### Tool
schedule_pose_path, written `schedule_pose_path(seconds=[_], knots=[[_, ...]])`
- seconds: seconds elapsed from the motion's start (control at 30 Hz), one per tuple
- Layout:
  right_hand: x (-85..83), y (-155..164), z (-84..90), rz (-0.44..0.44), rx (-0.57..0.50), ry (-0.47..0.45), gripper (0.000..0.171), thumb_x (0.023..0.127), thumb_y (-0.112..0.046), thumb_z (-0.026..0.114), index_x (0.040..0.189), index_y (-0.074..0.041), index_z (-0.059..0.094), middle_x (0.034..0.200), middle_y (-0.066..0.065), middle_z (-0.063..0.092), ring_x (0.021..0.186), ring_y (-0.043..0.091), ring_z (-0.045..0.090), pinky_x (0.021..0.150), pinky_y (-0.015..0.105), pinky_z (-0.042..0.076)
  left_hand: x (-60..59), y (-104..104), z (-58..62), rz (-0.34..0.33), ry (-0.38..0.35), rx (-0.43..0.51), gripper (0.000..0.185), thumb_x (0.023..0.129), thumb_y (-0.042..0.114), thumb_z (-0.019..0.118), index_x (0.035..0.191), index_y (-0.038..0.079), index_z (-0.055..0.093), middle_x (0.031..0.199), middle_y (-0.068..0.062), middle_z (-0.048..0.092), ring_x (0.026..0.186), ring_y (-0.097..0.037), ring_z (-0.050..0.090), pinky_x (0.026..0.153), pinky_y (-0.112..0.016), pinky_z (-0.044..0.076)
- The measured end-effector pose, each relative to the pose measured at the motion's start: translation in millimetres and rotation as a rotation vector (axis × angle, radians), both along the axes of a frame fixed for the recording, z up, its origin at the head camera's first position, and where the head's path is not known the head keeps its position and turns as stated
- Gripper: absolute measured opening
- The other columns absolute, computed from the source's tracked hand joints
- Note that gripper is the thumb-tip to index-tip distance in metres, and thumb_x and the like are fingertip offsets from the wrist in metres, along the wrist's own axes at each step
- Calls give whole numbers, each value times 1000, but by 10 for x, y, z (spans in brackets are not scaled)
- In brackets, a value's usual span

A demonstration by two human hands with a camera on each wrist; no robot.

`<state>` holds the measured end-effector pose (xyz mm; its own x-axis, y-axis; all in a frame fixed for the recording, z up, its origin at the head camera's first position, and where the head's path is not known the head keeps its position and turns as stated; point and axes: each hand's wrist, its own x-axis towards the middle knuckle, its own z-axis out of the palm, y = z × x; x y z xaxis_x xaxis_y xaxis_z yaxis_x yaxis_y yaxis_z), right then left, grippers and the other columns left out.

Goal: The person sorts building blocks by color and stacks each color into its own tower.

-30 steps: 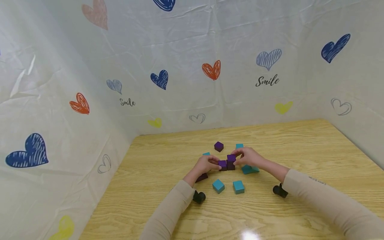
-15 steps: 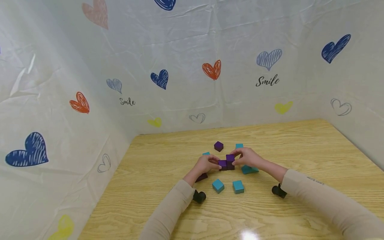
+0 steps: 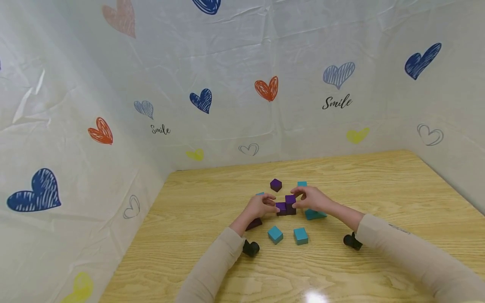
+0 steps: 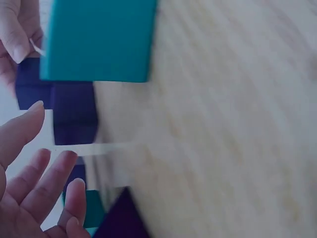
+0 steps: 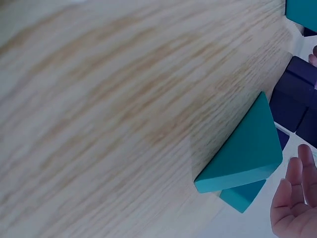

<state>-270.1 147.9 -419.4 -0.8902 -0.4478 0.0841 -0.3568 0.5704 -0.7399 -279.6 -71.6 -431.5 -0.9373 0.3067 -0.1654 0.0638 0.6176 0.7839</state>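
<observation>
A white sheet printed with hearts (image 3: 235, 63) and the word "Smile" walls in the scene on three sides; only the head view shows it. Below it lies the wooden tabletop (image 3: 379, 185), whose grain fills most of both wrist views.

In the head view two arms in beige sleeves (image 3: 409, 256) reach in toward the middle. The left hand (image 3: 259, 206) has its fingers curled against the lower purple block (image 3: 281, 208), and the right hand (image 3: 312, 198) pinches the upper purple block (image 3: 290, 199), which sits one level higher on a small purple cluster at the centre of the tabletop. The left wrist view shows what the head view cannot: the left hand's fingertips (image 4: 37, 163) lie fairly straight just beside the dark purple faces (image 4: 74, 119), and whether they press or grip is not clear there. The right wrist view catches only the edge of the right hand's fingers (image 5: 297, 198), so its hold cannot be judged from that side.

Loose blocks lie around the cluster. Two teal blocks (image 3: 275, 234) sit side by side near the person, another teal block (image 3: 313, 214) lies under the right wrist, and it looms large and tilted in the right wrist view (image 5: 242, 153). A lone purple block (image 3: 275, 184) and a far teal block (image 3: 302, 184) lie beyond the hands. A dark purple block (image 3: 254, 223) rests beneath the left wrist.
</observation>
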Motion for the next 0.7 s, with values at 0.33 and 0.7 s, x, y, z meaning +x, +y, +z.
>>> schedule_pose_path(seconds=[0.33, 0.7], knots=[[-15, -14, -26, -48, 2, -24, 41, 81, -16, 69, 113, 8, 60, 98, 16, 64, 75, 17, 58, 64, 28, 47, -128, -14, 201, 101, 167, 49, 35, 83, 16, 68, 115, 4, 61, 99, -8, 65, 86, -22, 61, 69, -28, 48], [-10, -34, -22, -79, -12, -88, 41, 81, -17, 69, 114, 6, 60, 105, 18, 63, 80, 18, 58, 66, 29, 47, -413, 136, 285, 121, 256, -265, 47, 83, 22, 68, 127, 13, 54, 116, -6, 61, 103, -25, 56, 87, -36, 43]])
